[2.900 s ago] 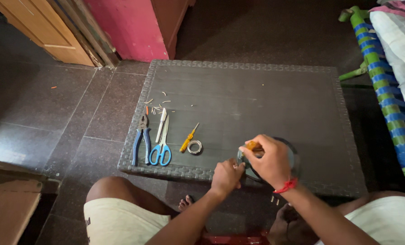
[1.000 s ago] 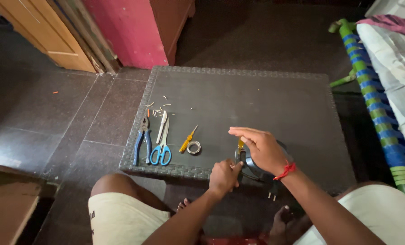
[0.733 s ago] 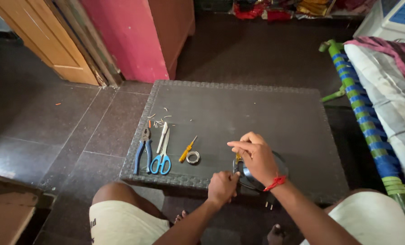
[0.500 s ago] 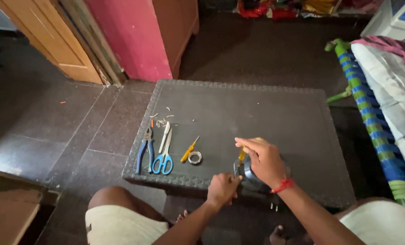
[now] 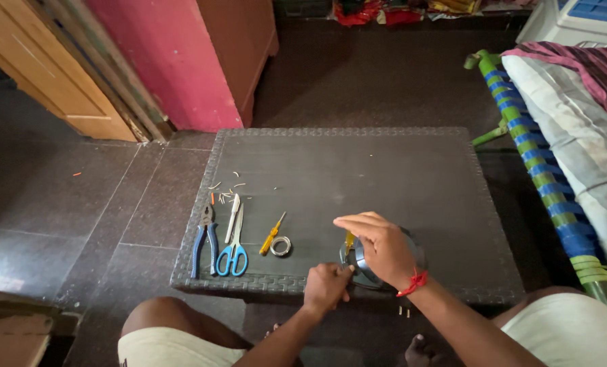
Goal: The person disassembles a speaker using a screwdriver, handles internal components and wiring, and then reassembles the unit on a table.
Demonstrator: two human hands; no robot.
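Round dark object [image 5: 363, 266]: sits at the near edge of the dark woven table [image 5: 385, 177], mostly covered by the hands — what it is, I cannot tell.
Right hand [image 5: 379, 246]: curled over it, fingers gripping a small yellow-handled tool [image 5: 349, 240] held upright.
Left hand [image 5: 326, 287]: clenched against the object's near side.
Beside them: yellow screwdriver [image 5: 272, 234] and tape ring [image 5: 280, 245] — then blue scissors [image 5: 233, 247] and blue-handled pliers [image 5: 205, 238] further left.

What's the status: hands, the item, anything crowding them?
Right hand grips yellow-handled screwdriver, tip on round dark device. Left hand steadies its near edge. Pliers, scissors, tape roll lie apart, leftward.
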